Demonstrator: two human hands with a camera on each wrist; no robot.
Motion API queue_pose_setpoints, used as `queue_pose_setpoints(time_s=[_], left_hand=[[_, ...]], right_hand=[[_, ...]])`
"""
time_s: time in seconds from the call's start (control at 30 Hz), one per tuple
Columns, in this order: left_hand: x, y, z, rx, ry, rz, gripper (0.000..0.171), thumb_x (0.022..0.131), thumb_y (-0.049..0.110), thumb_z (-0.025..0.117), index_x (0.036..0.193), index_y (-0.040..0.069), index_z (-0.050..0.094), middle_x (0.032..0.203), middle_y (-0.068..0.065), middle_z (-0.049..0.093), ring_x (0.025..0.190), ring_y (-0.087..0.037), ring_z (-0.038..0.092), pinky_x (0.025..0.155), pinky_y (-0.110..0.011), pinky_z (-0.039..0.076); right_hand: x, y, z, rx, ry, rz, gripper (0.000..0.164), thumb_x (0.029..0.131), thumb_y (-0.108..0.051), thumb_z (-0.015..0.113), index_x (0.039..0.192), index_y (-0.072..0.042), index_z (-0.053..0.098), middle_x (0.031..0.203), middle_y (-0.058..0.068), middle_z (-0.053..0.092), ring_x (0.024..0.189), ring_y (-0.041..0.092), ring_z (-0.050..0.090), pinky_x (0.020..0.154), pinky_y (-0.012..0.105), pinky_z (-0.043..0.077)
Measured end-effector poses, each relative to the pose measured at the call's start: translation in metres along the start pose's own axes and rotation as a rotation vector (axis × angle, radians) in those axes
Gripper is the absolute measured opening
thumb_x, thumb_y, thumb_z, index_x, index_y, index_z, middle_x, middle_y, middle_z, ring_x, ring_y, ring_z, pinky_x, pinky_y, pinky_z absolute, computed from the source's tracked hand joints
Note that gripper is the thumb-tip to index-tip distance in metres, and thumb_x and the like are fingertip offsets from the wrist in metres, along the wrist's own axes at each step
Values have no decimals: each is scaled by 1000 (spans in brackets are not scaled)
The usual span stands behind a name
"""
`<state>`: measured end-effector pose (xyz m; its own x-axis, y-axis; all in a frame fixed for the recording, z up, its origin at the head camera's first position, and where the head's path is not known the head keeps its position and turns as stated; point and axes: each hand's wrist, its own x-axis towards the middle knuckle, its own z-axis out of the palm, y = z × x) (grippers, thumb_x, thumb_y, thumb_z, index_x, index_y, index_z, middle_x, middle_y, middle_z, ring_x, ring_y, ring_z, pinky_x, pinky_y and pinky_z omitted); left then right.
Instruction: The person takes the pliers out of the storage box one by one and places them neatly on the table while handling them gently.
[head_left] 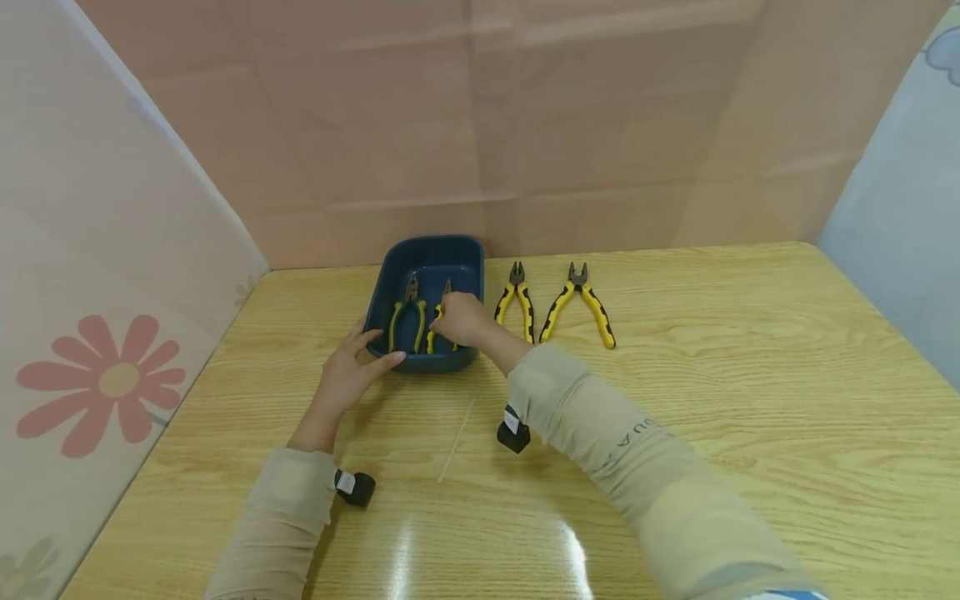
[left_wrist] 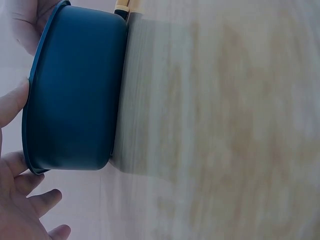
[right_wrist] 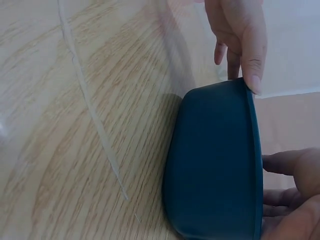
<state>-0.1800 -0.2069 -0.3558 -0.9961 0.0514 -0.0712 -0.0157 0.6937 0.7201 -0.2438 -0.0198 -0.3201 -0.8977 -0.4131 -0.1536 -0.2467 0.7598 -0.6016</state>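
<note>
A dark blue plastic bin (head_left: 442,363) stands on the table, its side wall filling much of the left wrist view. Inside it lie pliers with green handles (head_left: 393,327). Next to them in the bin are yellow-handled pliers (head_left: 431,340), which my right hand (head_left: 461,318) grips from above, hiding most of the handles. My left hand (head_left: 347,367) touches the bin's near-left corner, thumb on the front rim and spread fingers along the left side. In the right wrist view the left thumb (right_wrist: 255,75) rests on the rim and the right fingers (right_wrist: 282,162) show above it.
Two yellow-and-black pliers lie right of the bin, one pair (head_left: 528,315) close to it and another (head_left: 599,315) farther right with handles spread. A pale strip (head_left: 456,440) runs along the wooden table (head_left: 712,358). A brown covering (head_left: 600,125) rises behind, with side walls left and right.
</note>
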Motion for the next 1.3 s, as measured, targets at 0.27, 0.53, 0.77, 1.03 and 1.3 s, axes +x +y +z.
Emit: queue_pose_setpoints(time_s=[0.27, 0.53, 0.77, 1.03, 1.3], left_hand=[[1, -1, -1, 1, -1, -3, 83, 71, 59, 56, 133, 8, 34, 144, 3, 4, 127, -35, 7, 93, -58, 19], [1, 0, -4, 8, -2, -1, 85, 70, 61, 55, 133, 7, 34, 144, 1, 3, 127, -35, 7, 93, -58, 20], [-1, 2, -3, -1, 2, 1, 85, 70, 60, 56, 132, 6, 34, 144, -1, 4, 127, -36, 7, 93, -58, 19], [-3, 4, -2, 1, 5, 2, 83, 71, 58, 56, 132, 7, 35, 144, -1, 5, 127, -35, 8, 93, -58, 19], [-6, 4, -3, 8, 3, -19, 83, 71, 59, 56, 133, 9, 34, 144, 4, 3, 127, -35, 7, 93, -58, 20]], right_hand=[[11, -9, 4, -197, -150, 78, 20, 90, -12, 44, 100, -2, 58, 59, 3, 43, 45, 12, 38, 49, 23, 38], [14, -14, 13, -345, -155, 77, 19, 91, -6, 41, 87, -7, 59, 56, 2, 40, 45, 12, 35, 45, 22, 32], [13, -14, 19, -384, -118, 95, 16, 89, -7, 46, 85, -8, 61, 57, 3, 45, 45, 12, 38, 43, 22, 32], [14, -15, 21, -397, -129, 129, 27, 89, -9, 46, 114, -8, 56, 104, 7, 58, 52, 12, 45, 43, 22, 35], [16, -17, 23, -449, -160, 156, 37, 89, -12, 45, 127, -10, 45, 117, 7, 52, 55, 13, 48, 43, 23, 34]])
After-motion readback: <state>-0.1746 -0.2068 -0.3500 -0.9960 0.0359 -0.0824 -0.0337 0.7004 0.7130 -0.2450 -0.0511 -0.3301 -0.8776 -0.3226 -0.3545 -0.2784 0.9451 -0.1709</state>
